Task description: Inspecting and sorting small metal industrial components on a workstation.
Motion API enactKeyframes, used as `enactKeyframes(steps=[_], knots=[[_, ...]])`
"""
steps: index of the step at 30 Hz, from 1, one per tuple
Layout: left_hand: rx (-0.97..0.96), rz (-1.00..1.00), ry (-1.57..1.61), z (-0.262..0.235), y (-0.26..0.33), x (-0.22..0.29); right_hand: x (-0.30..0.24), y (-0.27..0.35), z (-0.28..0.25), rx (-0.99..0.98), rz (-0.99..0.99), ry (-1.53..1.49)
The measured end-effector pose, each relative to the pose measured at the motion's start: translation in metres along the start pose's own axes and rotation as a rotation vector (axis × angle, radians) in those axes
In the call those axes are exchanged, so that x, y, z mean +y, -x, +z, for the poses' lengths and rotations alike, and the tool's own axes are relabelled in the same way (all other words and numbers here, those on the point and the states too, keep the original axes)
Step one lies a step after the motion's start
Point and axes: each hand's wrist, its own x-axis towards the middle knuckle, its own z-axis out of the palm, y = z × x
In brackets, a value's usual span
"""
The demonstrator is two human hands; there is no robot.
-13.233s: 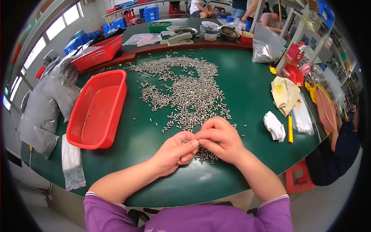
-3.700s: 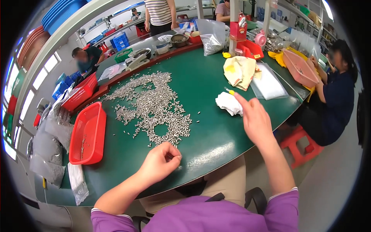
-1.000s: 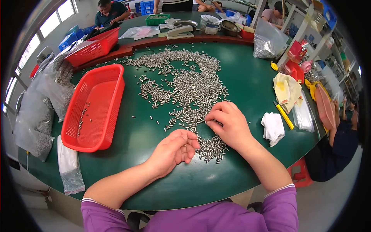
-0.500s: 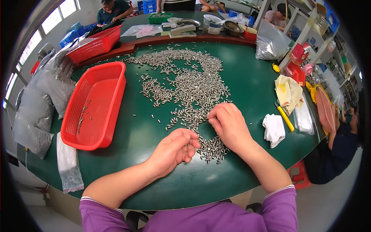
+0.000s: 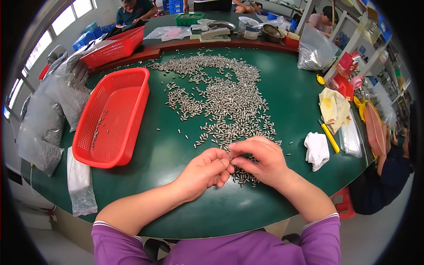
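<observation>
Since half a second ago: both hands have closed in on each other. The left hand has curled from loosely cupped to fingertips pressed toward the right hand, which has slid slightly toward 6 o'clock.

State now: left hand half-closed, fingers bunched, tips touching the right hand's thumb and forefinger. Right hand pinched shut; whatever sits in the pinch is hidden, so I can't tell whether it grips a pin or nothing. Both hover over the near tail of the spread of small silver metal cylindrical pins on the round green-topped work table; a small clump lies just under the right palm.

Doing this well, my read: take one pin at a time at fingertip level, keep wrists low and don't drag the palm through the clump, or pins roll toward the near rim at 6 o'clock.

Room:
- 9–10 o'clock: red perforated plastic basket, a few pins inside, bare green between it and the left hand. Clear path.
- 3 o'clock: crumpled white cloth near the right hand, yellow-handled tool just beyond. Tighter.
- 12 o'clock: the main pin field, no room to sweep.
- 8 o'clock: clear plastic bags of pins off the table edge.
- 6 o'clock: narrow bare strip, then the table rim. Least margin.
</observation>
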Motion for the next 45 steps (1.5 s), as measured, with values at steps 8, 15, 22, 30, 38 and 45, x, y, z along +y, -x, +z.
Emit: enactKeyframes(steps=[8, 15, 22, 30, 38, 45], knots=[[-0.001, 0.004, -0.040, 0.002, -0.001, 0.000, 0.002, -0.003, -0.001, 0.056, 0.018, 0.050], [0.018, 0.022, 0.017, 0.000, 0.000, 0.003, 0.026, -0.004, -0.011, -0.005, 0.187, 0.329], [0.069, 0.011, 0.018, 0.003, -0.001, 0.003, 0.029, -0.003, -0.001, -0.054, 0.188, 0.371], [0.064, 0.019, -0.001, 0.002, -0.001, 0.004, 0.010, -0.003, -0.005, -0.109, 0.266, -0.020], [-0.019, 0.001, -0.031, 0.004, 0.001, 0.004, 0.000, -0.002, -0.001, -0.152, 0.266, -0.305], [-0.017, 0.007, -0.055, 0.004, 0.001, 0.001, 0.003, 0.002, 0.001, -0.110, 0.186, -0.207]])
